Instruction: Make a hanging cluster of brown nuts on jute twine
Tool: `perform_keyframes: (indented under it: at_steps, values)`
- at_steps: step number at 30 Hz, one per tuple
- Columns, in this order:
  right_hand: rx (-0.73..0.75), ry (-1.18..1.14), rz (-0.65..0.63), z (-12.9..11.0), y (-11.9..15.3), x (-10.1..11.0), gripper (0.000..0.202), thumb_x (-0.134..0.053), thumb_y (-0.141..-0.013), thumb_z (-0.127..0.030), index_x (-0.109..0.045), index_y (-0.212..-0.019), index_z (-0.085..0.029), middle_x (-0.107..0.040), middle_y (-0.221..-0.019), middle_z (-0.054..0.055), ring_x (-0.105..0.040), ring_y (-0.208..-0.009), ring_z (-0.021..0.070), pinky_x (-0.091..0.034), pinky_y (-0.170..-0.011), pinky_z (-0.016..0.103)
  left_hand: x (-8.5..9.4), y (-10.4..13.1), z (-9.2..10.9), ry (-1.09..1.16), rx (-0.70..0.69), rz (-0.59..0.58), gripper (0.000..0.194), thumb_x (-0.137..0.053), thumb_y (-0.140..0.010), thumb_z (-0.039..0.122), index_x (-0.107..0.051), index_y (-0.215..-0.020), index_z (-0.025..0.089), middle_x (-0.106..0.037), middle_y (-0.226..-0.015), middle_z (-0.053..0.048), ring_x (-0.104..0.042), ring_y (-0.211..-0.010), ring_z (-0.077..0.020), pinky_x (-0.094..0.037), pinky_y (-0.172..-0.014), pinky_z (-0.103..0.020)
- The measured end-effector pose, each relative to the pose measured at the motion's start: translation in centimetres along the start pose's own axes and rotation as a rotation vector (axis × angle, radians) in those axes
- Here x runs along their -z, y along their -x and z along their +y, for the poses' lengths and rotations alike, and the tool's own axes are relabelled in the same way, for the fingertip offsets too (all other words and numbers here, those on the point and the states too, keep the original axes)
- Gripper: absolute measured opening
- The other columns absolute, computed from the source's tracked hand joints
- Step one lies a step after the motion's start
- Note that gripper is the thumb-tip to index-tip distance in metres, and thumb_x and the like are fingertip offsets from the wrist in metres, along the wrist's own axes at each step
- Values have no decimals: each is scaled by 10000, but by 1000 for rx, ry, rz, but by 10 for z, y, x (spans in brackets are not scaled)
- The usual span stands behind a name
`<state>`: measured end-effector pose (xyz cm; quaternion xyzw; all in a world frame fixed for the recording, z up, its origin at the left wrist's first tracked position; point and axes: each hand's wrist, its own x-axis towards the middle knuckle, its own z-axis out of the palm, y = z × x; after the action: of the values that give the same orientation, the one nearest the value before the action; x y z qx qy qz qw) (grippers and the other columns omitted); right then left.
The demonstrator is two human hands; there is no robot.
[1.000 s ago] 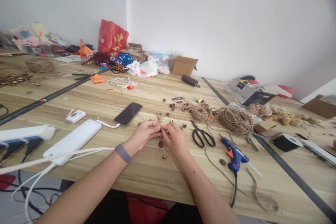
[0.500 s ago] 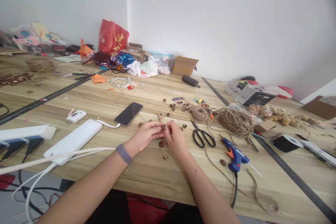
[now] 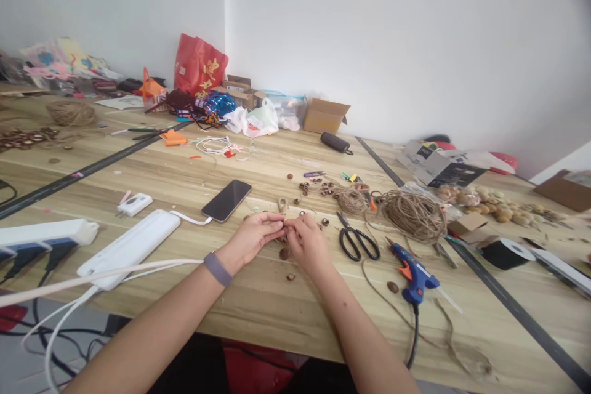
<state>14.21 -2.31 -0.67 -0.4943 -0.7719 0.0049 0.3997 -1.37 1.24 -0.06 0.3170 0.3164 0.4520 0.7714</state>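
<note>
My left hand (image 3: 253, 235), a purple band on its wrist, and my right hand (image 3: 307, 240) meet fingertip to fingertip just above the wooden table. Both are closed in a pinch around a small brown nutshell (image 3: 287, 229), mostly hidden by the fingers. Under the fingertips lies a loose brown nutshell (image 3: 284, 253), and another small shell piece (image 3: 290, 277) sits nearer to me. To the right of my right hand are black-handled scissors (image 3: 356, 240) and a blue glue gun (image 3: 418, 274), with a brown shell (image 3: 393, 287) beside it.
A phone (image 3: 227, 201) lies left of the hands, cabled to a white power bank (image 3: 132, 246). Power strips fill the left edge. Twine coils (image 3: 413, 214) and several shells lie to the right. Bags and cardboard boxes (image 3: 325, 116) stand along the wall.
The fingertips have shifted slightly, and the brown nutshell between them is now more covered. Everything on the table stays put.
</note>
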Motion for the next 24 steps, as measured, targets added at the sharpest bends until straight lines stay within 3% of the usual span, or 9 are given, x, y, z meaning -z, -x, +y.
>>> perform_keyframes:
  at_steps: [7, 11, 15, 20, 24]
  values:
    - [-35, 74, -96, -7, 2, 1, 258, -469, -905, -176, -717, -968, -205, -596, -805, 56, -584, -710, 182, -455, -643, 274, 2, -1, -1, -58, -32, -1, 186, -826, -639, 30, -727, -770, 119, -734, -747, -29, -682, -700, -125, -540, -840, -278]
    - [-140, -179, -107, -8, -2, 1, 262, -488, -870, -195, -728, -975, -202, -646, -761, 39, -588, -676, 164, -461, -638, 265, 2, -1, 0, -60, -27, 17, 142, -782, -702, 35, -726, -796, 125, -740, -777, -35, -690, -742, -135, -533, -897, -301]
    - [-329, -484, -52, -3, -9, 7, 216, -534, -844, -307, -717, -853, -195, -710, -766, 37, -601, -641, 157, -474, -595, 261, 0, 0, 2, -10, -29, 47, 121, -718, -766, 19, -715, -820, 127, -743, -811, -42, -703, -784, -129, -534, -924, -279]
    - [-502, -472, 71, 10, -17, 41, 305, -499, -808, -406, -691, -876, -180, -655, -639, 16, -522, -492, 148, -416, -496, 267, 2, 0, 4, 10, 10, 44, 138, -713, -787, 38, -702, -893, 126, -756, -889, -73, -717, -773, -128, -566, -854, -248]
    - [-498, -92, 126, 14, -3, 90, 301, -462, -761, -360, -697, -858, -198, -725, -824, 76, -632, -676, 206, -473, -624, 316, 2, 0, 5, 9, 14, 58, 128, -696, -805, 43, -696, -894, 136, -759, -888, -68, -717, -746, -117, -577, -800, -218]
